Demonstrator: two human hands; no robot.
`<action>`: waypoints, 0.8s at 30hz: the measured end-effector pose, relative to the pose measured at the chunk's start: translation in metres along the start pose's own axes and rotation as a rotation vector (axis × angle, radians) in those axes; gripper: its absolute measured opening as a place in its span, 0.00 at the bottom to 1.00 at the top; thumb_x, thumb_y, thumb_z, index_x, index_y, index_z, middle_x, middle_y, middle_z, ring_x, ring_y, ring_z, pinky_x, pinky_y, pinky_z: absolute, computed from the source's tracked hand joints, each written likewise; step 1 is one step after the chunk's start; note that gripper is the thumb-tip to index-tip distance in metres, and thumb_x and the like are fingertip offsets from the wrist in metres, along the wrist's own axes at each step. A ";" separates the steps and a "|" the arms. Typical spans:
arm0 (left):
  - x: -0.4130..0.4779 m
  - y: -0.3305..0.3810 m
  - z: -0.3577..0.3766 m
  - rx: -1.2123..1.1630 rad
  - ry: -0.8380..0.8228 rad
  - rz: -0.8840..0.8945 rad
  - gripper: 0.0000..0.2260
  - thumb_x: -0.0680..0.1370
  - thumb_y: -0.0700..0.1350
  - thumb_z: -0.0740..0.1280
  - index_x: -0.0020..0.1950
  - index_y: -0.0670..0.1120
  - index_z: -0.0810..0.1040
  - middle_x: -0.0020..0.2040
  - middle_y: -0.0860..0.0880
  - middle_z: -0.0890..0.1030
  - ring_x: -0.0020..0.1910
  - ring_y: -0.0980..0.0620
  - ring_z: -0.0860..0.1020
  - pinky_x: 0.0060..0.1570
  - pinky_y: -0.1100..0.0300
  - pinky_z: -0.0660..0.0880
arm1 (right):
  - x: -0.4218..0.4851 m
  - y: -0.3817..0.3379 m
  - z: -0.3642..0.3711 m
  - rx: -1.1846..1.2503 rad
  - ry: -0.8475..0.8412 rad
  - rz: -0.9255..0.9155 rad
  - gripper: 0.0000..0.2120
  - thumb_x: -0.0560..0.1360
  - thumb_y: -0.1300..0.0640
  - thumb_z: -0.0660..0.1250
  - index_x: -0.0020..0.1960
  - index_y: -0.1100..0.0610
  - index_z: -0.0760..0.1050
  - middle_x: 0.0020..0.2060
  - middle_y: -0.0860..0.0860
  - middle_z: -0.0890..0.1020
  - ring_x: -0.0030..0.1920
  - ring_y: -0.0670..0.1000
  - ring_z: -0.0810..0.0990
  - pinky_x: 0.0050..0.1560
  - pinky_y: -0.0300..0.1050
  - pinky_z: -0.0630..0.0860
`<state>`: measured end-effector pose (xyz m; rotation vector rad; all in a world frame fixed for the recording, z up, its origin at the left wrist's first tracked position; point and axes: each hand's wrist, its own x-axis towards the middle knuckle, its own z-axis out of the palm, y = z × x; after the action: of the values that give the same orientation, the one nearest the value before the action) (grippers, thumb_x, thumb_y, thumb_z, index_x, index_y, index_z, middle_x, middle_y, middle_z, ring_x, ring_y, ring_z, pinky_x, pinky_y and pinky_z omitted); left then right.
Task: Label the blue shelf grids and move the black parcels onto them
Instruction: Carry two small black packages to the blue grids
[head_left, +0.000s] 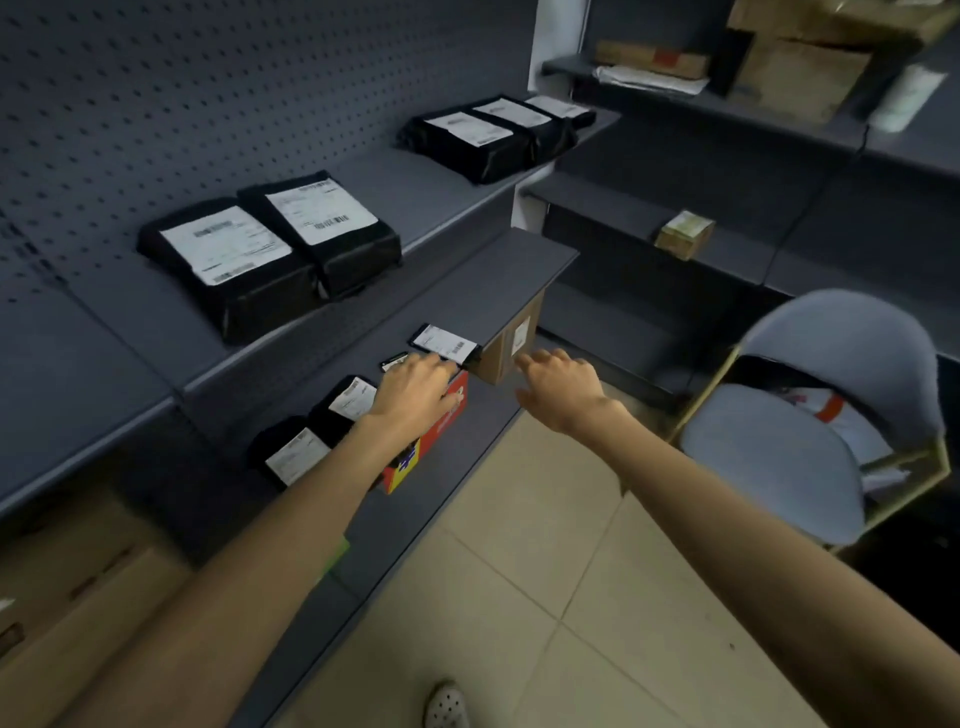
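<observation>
Both hands reach low; the left hand (415, 387) lies flat on the red box (434, 434), its fingers holding nothing, and the right hand (558, 384) is open and empty, likely going for the black parcel (441, 343) at the shelf (498, 291) edge.

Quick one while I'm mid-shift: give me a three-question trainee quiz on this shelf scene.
1. True or false: the right hand is holding a parcel.
2. How many black parcels lie in the nearer pair on the upper shelf?
3. The left hand rests over which item? A) red box B) cardboard box C) chair

Key: 1 false, it is empty and open. 2 two, side by side. 3 A.
</observation>
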<state>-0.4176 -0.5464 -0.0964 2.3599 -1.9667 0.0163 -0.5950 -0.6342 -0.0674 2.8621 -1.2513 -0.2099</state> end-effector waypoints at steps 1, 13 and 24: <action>0.017 0.000 0.003 -0.002 -0.010 0.006 0.20 0.80 0.54 0.63 0.67 0.45 0.73 0.63 0.45 0.77 0.62 0.44 0.74 0.55 0.50 0.74 | 0.016 0.009 0.001 0.003 -0.006 0.001 0.21 0.80 0.50 0.59 0.71 0.55 0.66 0.64 0.56 0.75 0.66 0.59 0.72 0.60 0.55 0.72; 0.163 -0.016 0.112 -0.100 -0.173 -0.219 0.17 0.78 0.48 0.64 0.65 0.44 0.75 0.60 0.44 0.78 0.57 0.43 0.77 0.50 0.50 0.79 | 0.199 0.088 0.085 0.013 -0.209 -0.187 0.20 0.81 0.49 0.59 0.69 0.56 0.68 0.63 0.57 0.75 0.63 0.59 0.75 0.60 0.55 0.73; 0.224 -0.023 0.227 -0.253 -0.190 -0.844 0.24 0.78 0.50 0.65 0.72 0.44 0.68 0.69 0.43 0.70 0.67 0.40 0.68 0.57 0.45 0.74 | 0.359 0.114 0.189 0.006 -0.279 -0.471 0.27 0.81 0.49 0.59 0.74 0.63 0.61 0.68 0.61 0.71 0.66 0.60 0.73 0.59 0.54 0.73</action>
<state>-0.3625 -0.7759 -0.3123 2.8557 -0.8038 -0.4763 -0.4611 -0.9665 -0.2903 3.1666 -0.5692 -0.6270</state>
